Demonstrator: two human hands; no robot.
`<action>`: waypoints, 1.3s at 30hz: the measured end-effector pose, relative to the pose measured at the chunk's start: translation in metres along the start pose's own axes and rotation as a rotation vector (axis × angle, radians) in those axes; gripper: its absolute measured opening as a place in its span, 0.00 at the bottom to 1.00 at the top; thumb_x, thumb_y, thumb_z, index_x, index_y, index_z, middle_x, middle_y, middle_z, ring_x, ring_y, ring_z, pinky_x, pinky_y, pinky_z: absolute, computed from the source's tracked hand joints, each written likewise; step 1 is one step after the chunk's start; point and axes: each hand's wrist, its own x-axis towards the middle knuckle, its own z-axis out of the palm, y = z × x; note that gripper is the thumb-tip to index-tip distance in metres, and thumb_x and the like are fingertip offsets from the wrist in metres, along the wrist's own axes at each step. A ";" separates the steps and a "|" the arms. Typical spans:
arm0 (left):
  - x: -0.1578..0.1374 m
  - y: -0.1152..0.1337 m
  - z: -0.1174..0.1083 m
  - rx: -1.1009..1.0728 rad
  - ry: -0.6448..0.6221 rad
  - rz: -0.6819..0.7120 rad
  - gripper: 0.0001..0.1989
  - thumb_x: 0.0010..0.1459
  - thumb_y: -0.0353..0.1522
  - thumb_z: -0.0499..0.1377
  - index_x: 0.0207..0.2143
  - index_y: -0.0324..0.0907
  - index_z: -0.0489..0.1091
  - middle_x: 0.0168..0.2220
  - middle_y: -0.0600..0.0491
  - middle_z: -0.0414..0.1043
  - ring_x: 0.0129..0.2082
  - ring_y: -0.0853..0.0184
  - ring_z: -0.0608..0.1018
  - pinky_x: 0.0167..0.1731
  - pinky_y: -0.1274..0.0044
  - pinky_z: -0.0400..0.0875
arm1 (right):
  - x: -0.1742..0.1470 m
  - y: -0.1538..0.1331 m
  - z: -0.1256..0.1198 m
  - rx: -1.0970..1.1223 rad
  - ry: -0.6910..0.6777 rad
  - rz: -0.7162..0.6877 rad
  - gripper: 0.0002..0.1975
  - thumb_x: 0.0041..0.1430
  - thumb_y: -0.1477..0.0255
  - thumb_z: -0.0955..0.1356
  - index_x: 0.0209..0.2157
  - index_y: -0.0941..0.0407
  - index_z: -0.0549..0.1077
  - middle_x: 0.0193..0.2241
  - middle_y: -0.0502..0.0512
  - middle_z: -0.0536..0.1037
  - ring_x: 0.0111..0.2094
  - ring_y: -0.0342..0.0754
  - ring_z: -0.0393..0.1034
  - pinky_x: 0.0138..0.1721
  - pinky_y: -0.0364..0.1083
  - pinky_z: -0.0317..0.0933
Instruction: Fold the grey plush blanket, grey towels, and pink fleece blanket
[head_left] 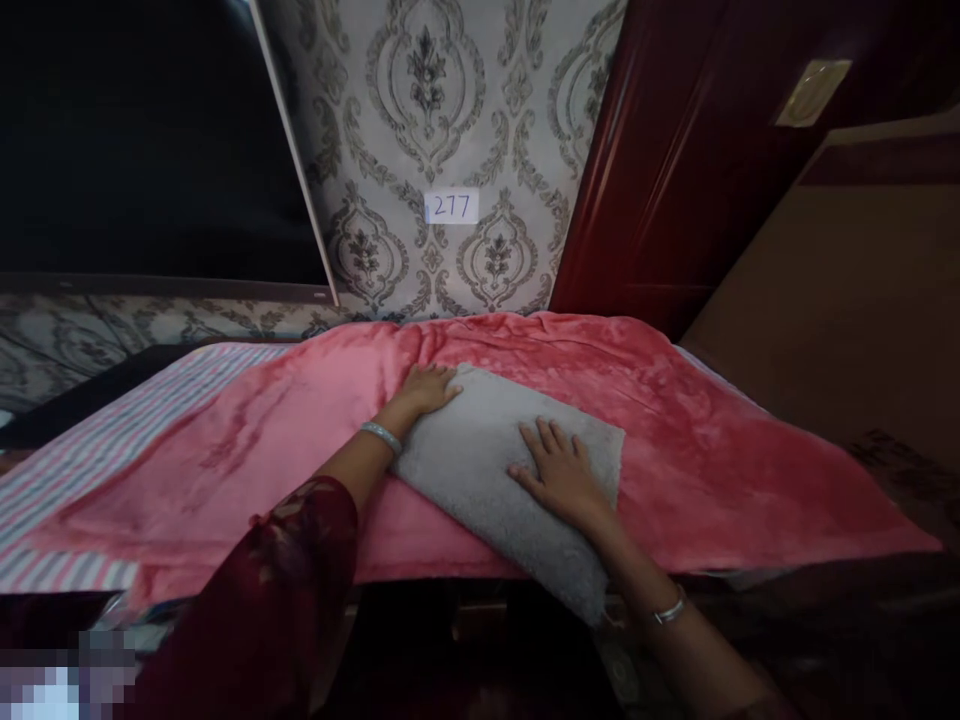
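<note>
A grey, fuzzy cloth (480,450) lies at a slant across a pink plush blanket (720,470), its near corner hanging over the front edge. My right hand (559,470) rests flat on the cloth's right part with the fingers spread. At the cloth's far left edge is my left hand (429,388), palm down, the thumb reaching onto the cloth and the other fingers stretched out over the blanket. Neither hand grips anything that I can see. Wrinkles run through the blanket behind the cloth.
Under the blanket a striped sheet (172,400) shows at the left. A large dark screen (150,140) stands at the back left. The patterned wall (420,120) bears a paper label (451,206) reading 277. A dark red wooden panel (660,160) rises at the right.
</note>
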 end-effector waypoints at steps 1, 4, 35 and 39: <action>-0.009 -0.004 -0.002 0.007 0.016 -0.007 0.30 0.69 0.44 0.47 0.69 0.41 0.56 0.72 0.41 0.49 0.72 0.49 0.52 0.68 0.52 0.45 | -0.001 0.000 -0.002 -0.003 -0.009 0.004 0.39 0.69 0.49 0.58 0.73 0.54 0.48 0.73 0.63 0.44 0.73 0.61 0.36 0.68 0.64 0.36; -0.045 -0.005 -0.001 0.011 0.081 0.098 0.31 0.70 0.44 0.47 0.69 0.40 0.56 0.73 0.40 0.47 0.73 0.51 0.50 0.69 0.55 0.44 | -0.007 -0.007 -0.009 -0.003 -0.027 -0.006 0.39 0.69 0.50 0.59 0.73 0.55 0.49 0.72 0.65 0.45 0.72 0.63 0.36 0.68 0.65 0.36; -0.060 0.025 0.007 0.004 0.132 0.195 0.34 0.68 0.46 0.48 0.71 0.38 0.51 0.73 0.40 0.46 0.73 0.54 0.50 0.69 0.56 0.48 | -0.004 -0.008 -0.032 0.159 0.054 -0.091 0.35 0.70 0.59 0.61 0.72 0.59 0.52 0.70 0.66 0.53 0.71 0.59 0.46 0.68 0.59 0.44; -0.010 0.074 0.006 -0.045 -0.009 0.295 0.34 0.69 0.45 0.47 0.72 0.39 0.49 0.74 0.40 0.43 0.73 0.56 0.48 0.69 0.57 0.44 | 0.014 0.012 -0.025 0.031 0.095 0.105 0.36 0.70 0.55 0.60 0.72 0.58 0.52 0.71 0.67 0.50 0.72 0.63 0.41 0.68 0.63 0.40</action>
